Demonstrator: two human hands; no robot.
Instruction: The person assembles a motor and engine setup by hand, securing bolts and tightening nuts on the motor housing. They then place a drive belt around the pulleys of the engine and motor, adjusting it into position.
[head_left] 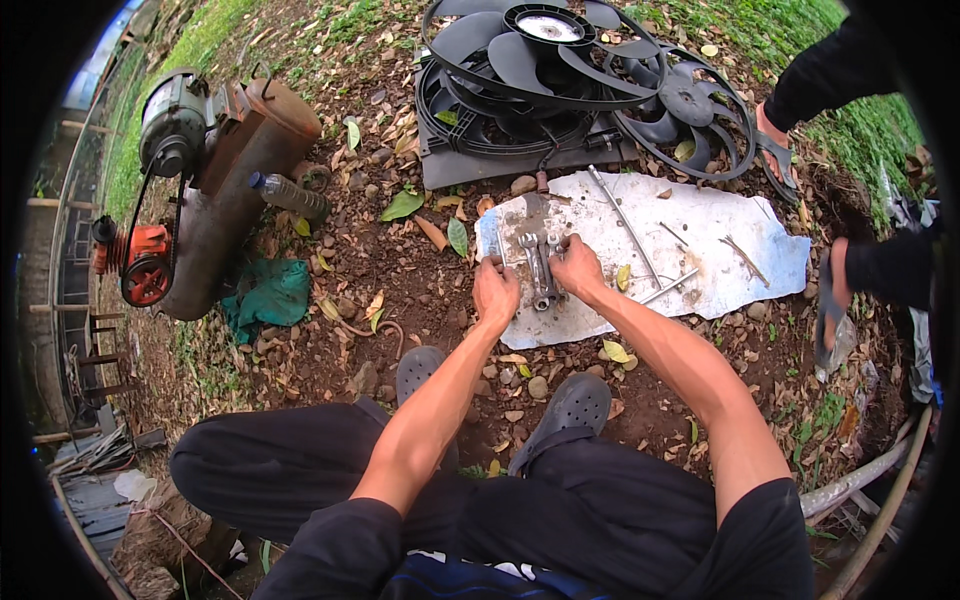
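Several metal wrenches lie side by side on a worn white sheet in front of me. My right hand is closed at their right side, its fingertips at the head of one wrench. To their left, my left hand rests at the sheet's left edge with its fingers curled together. What it pinches, if anything, I cannot make out. A long metal bar lies across the sheet to the right of my hands. Near it are a shorter rod and a thin forked tool.
Black radiator fans are stacked beyond the sheet, with another fan beside them. At left stands a rusty compressor tank with a motor. A plastic bottle and green cloth are nearby. Another person's feet are at right.
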